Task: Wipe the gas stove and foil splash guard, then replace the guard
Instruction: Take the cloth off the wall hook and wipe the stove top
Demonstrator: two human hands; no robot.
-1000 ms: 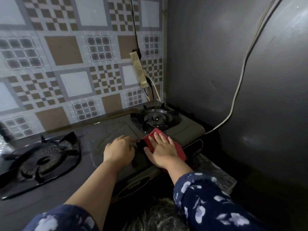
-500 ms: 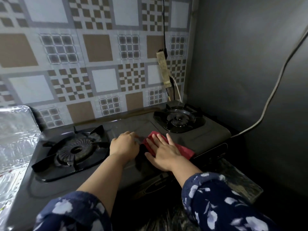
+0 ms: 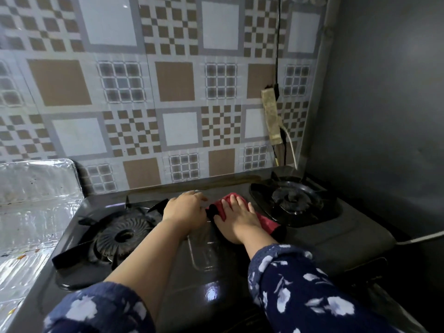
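Note:
A dark two-burner gas stove fills the middle of the head view, with a left burner and a right burner. My right hand lies flat with fingers spread on a red cloth, pressing it on the stove top between the burners. My left hand rests beside it on the stove with its fingers curled; whether it grips the cloth's edge is unclear. The silver foil splash guard lies at the far left, beside the stove.
A patterned tile wall stands right behind the stove. A power strip with cables hangs on it above the right burner. A dark wall closes the right side, with a white cable running along it.
Both hands and the red cloth have moved farther back on the stove top, toward the tile wall. The view has swung left, bringing the left burner and the foil guard into sight.

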